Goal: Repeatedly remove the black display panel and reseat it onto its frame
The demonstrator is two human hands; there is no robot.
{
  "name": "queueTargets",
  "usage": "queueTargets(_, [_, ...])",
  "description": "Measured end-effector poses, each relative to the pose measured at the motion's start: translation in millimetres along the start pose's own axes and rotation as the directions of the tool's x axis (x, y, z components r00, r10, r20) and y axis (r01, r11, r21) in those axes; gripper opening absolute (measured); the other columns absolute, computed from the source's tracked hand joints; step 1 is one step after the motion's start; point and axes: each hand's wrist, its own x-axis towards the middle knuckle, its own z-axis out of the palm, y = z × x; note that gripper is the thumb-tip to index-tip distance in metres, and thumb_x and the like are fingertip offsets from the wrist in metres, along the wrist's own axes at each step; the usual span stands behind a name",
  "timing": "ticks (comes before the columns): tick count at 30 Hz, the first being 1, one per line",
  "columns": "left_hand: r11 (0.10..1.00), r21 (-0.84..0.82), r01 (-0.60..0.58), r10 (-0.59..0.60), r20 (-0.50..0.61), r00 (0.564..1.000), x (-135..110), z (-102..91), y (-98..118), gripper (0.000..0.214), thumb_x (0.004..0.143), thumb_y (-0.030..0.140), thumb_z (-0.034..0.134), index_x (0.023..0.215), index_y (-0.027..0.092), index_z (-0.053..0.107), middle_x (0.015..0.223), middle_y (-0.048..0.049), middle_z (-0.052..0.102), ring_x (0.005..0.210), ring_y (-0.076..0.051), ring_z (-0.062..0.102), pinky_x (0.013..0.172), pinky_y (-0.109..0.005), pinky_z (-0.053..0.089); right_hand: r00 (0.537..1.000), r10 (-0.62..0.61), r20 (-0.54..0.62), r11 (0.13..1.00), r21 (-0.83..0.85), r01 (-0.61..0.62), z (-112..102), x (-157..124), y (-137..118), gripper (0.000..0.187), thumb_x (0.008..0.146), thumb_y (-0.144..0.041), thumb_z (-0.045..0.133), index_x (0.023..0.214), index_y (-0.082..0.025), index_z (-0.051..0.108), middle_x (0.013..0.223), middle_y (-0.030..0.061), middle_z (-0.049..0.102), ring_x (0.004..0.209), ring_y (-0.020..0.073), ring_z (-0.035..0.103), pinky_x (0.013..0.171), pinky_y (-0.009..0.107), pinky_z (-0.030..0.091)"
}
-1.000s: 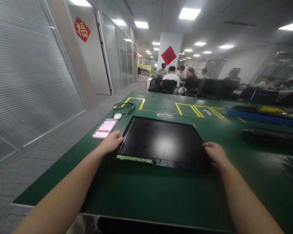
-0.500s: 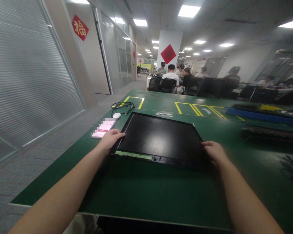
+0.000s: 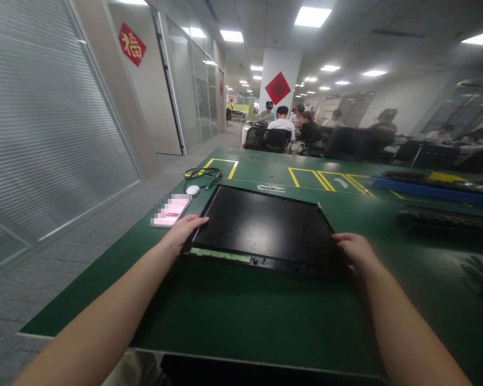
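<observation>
A black, flat screen panel with a thin frame lies face up, low over the green table. Along its near edge runs a greenish strip. My left hand grips the panel's left edge, thumb on top and the other fingers hidden beneath. On the opposite side my right hand holds the right edge, its thumb at the rim and its remaining fingers mostly out of sight. Whether the panel rests fully on the table cannot be made out.
Beyond my left hand lie a phone, a white mouse and a coiled black cable. Yellow tape marks line the green table. At right sits a blue tray with dark parts. People sit farther back.
Almost nothing differs. My left thumb has shifted very slightly to the right on the panel's edge; the panel stays in place.
</observation>
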Motion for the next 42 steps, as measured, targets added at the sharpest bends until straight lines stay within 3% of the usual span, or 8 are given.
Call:
queueTargets(21, [0.999,-0.017,0.052,-0.052,0.027,0.998,1.0,-0.6,-3.4,0.034,0.069,0.020,0.082,0.067,0.021,0.049,0.047,0.0038,0.060,0.035,-0.014,0.056,0.036,-0.021,0.046,1.000,0.003,0.006,1.000,0.029,-0.003,2.1,5.0,5.5,0.043,0.067,-0.007,0.057,0.106,-0.014,0.076,0.083,0.0099,0.073,0.061,0.0158,0.061,0.055,0.024,0.046])
queueTargets(28, [0.997,-0.042,0.064,-0.063,0.034,0.997,0.6,-0.4,-4.2,0.032,0.076,0.022,0.080,0.067,0.021,0.049,0.047,0.0035,0.060,0.037,-0.013,0.056,0.038,-0.021,0.046,1.000,0.015,-0.002,1.000,0.025,-0.015,1.1,-0.5,-0.4,0.043,0.068,-0.007,0.057,0.105,-0.014,0.076,0.084,0.0100,0.074,0.064,0.0163,0.063,0.058,0.024,0.047])
queueTargets(36, [0.992,-0.105,0.067,-0.059,0.071,0.996,-1.2,-0.2,-4.4,0.023,0.084,0.032,0.075,0.078,0.021,0.055,0.055,0.0027,0.065,0.044,-0.016,0.063,0.043,-0.025,0.051,1.000,0.004,-0.005,1.000,0.018,-0.003,3.5,-1.6,-0.2,0.040,0.070,-0.007,0.056,0.104,-0.015,0.075,0.085,0.0103,0.074,0.064,0.0167,0.064,0.054,0.023,0.046])
queueTargets(42, [0.988,-0.151,0.042,-0.030,0.078,0.996,-1.5,1.3,-2.7,0.018,0.087,0.025,0.072,0.095,0.021,0.056,0.060,0.0031,0.066,0.047,-0.017,0.067,0.047,-0.025,0.054,0.997,-0.066,-0.033,0.998,-0.014,0.066,5.1,3.6,4.6,0.037,0.069,-0.005,0.055,0.096,-0.017,0.077,0.088,0.0091,0.076,0.073,0.0180,0.068,0.060,0.023,0.049])
